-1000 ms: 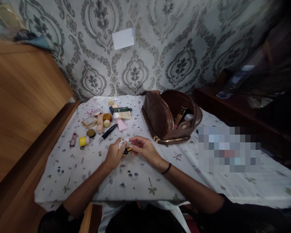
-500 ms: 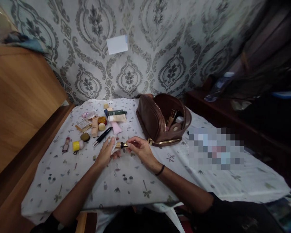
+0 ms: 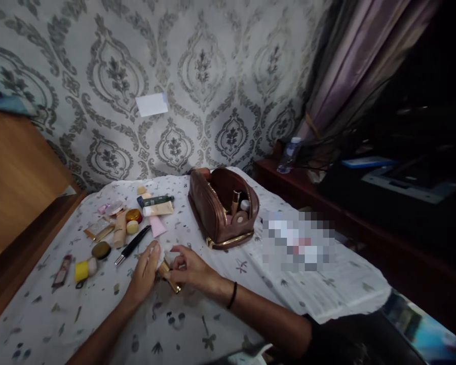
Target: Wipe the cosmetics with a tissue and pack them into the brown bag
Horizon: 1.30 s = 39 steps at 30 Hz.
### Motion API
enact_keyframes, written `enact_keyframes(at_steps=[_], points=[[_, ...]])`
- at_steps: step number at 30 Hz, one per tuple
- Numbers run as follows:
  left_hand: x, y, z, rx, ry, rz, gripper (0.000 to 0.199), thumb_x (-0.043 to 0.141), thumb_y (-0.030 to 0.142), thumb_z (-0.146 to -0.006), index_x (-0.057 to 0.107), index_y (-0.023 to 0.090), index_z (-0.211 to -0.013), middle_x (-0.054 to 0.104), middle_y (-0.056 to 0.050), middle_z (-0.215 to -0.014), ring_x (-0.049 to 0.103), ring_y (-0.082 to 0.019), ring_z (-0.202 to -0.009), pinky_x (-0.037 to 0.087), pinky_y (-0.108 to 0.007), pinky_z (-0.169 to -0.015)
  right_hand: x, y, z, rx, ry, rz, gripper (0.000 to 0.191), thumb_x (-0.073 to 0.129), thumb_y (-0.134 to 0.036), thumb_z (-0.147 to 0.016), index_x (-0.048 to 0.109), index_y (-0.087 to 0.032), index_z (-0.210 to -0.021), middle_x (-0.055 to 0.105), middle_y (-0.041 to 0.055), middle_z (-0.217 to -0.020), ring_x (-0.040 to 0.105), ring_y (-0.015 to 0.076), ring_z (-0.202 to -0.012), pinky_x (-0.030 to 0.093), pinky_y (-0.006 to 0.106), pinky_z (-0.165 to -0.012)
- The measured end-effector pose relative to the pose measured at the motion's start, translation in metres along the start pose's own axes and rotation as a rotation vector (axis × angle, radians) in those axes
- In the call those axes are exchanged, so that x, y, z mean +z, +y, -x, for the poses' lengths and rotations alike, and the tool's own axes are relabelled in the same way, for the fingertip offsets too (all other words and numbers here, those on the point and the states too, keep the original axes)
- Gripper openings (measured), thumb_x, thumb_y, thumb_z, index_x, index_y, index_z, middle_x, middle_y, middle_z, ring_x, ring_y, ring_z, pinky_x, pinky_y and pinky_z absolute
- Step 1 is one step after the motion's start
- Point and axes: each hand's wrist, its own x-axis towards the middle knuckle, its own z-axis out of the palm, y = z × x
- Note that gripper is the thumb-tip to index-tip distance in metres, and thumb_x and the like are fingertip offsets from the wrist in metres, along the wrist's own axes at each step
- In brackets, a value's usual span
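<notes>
Gold tube (image 3: 171, 282) at lower centre, left grip (image 3: 144, 272) closed on it with white tissue (image 3: 161, 258), right grip (image 3: 196, 272) curled against it, pinch unclear

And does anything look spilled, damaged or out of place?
No spill or damage stands out on the cloth; cosmetics lie scattered left of the open bag. The one odd spot is the pixelated patch right of it, hiding what lies there. Left hand and right hand partly cover the gold tube.
</notes>
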Motion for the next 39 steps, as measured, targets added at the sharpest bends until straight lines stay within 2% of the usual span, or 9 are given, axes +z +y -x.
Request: enact_keyframes(at_steps=[4,7,13,17,19,22,26,32,39], points=[[0.014,0.036,-0.005,-0.013,-0.031,0.024,0.053,0.049,0.064,-0.086,0.063,0.016,-0.106,0.070,-0.012,-0.106,0.062,-0.028,-0.107,0.048,-0.040,-0.096,-0.009,-0.023,0.020,0.054,-0.203,-0.124,0.100,0.091,-0.045,-0.054,0.037,-0.021,-0.134,0.061,-0.0058,-0.077,0.062,0.0105,-0.054,0.050,0.021,-0.048],[0.029,0.069,-0.006,-0.025,-0.061,0.038,0.053,0.051,0.062,-0.085,0.060,0.016,-0.110,0.069,-0.010,-0.103,0.064,-0.025,-0.097,0.051,-0.037,-0.089,-0.020,-0.038,0.037,0.052,-0.266,-0.188,0.091,0.089,-0.042,-0.060,0.038,-0.019,-0.132,0.066,-0.0016,-0.083,0.066,0.0118,-0.056,0.052,0.021,-0.050],[0.056,0.120,-0.017,0.087,-0.230,0.111,0.045,0.043,0.054,-0.094,0.056,0.017,-0.116,0.067,-0.002,-0.081,0.061,-0.015,-0.064,0.051,-0.024,-0.060,-0.065,-0.061,0.069,-0.123,-0.032,-0.219,0.059,0.082,-0.041,-0.072,0.048,-0.020,-0.115,0.066,-0.0038,-0.075,0.068,0.0125,-0.059,0.050,0.018,-0.048],[0.065,0.141,-0.044,0.369,-0.372,-0.157,0.042,0.039,0.047,-0.098,0.055,0.021,-0.128,0.071,-0.005,-0.100,0.068,-0.018,-0.080,0.053,-0.024,-0.065,-0.107,-0.099,0.090,-0.366,0.205,-0.078,0.040,0.073,-0.039,-0.083,0.053,-0.019,-0.111,0.066,-0.0011,-0.078,0.067,0.0111,-0.064,0.050,0.020,-0.054],[0.070,0.144,-0.057,0.536,-0.408,-0.351,0.042,0.039,0.043,-0.099,0.053,0.024,-0.134,0.071,-0.006,-0.114,0.069,-0.021,-0.093,0.054,-0.026,-0.072,-0.124,-0.118,0.094,-0.455,0.271,0.023,0.038,0.065,-0.044,-0.089,0.052,-0.019,-0.116,0.068,0.0014,-0.083,0.067,0.0125,-0.069,0.052,0.024,-0.062],[0.075,0.138,-0.069,0.719,-0.377,-0.565,0.041,0.039,0.042,-0.100,0.054,0.024,-0.134,0.071,-0.007,-0.118,0.070,-0.023,-0.096,0.055,-0.028,-0.074,-0.139,-0.137,0.089,-0.491,0.316,0.260,0.039,0.055,-0.043,-0.095,0.047,-0.019,-0.125,0.068,0.0043,-0.091,0.067,0.0157,-0.081,0.054,0.030,-0.074],[0.075,0.124,-0.071,0.871,-0.343,-0.602,0.039,0.039,0.033,-0.101,0.050,0.023,-0.137,0.072,-0.008,-0.111,0.071,-0.020,-0.092,0.055,-0.025,-0.072,-0.147,-0.142,0.075,-0.434,0.360,0.653,0.033,0.050,-0.034,-0.098,0.041,-0.019,-0.126,0.067,0.0025,-0.087,0.065,0.0157,-0.076,0.051,0.029,-0.071],[0.077,0.120,-0.070,0.925,-0.335,-0.566,0.043,0.041,0.022,-0.099,0.043,0.021,-0.142,0.071,-0.008,-0.098,0.068,-0.017,-0.080,0.054,-0.023,-0.067,-0.161,-0.151,0.066,-0.386,0.217,0.962,0.022,0.057,-0.031,-0.094,0.053,-0.022,-0.113,0.063,-0.0025,-0.073,0.059,0.0129,-0.063,0.043,0.023,-0.059],[0.079,0.121,-0.071,0.891,-0.358,-0.566,0.047,0.041,0.023,-0.098,0.041,0.023,-0.145,0.070,-0.007,-0.097,0.067,-0.017,-0.076,0.055,-0.024,-0.064,-0.168,-0.162,0.063,-0.383,0.062,1.003,0.012,0.063,-0.030,-0.091,0.067,-0.025,-0.101,0.063,-0.0042,-0.071,0.060,0.0111,-0.064,0.040,0.022,-0.058]])
